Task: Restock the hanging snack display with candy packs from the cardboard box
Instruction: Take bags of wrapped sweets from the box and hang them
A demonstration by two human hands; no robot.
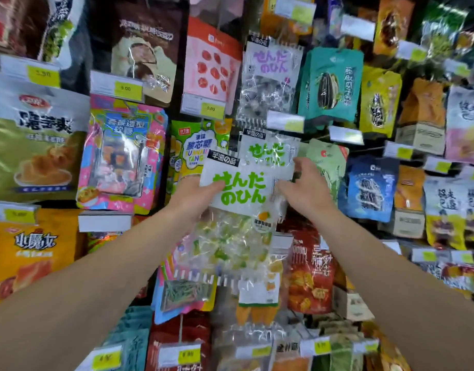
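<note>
both hands are holding one candy pack (240, 199) at the centre of the frame, in front of the hanging snack display (329, 84). the left hand (197, 194) is pinching the pack's white header at its left edge, thumb lying across the front. the right hand (304, 187) is gripping the right edge, fingers curled around it. the pack is hanging long axis roughly vertical, tilted slightly, black label pointing up, clear candy-filled end pointing down. a matching green-lettered pack (268, 151) is hanging just behind it, partly covered.
</note>
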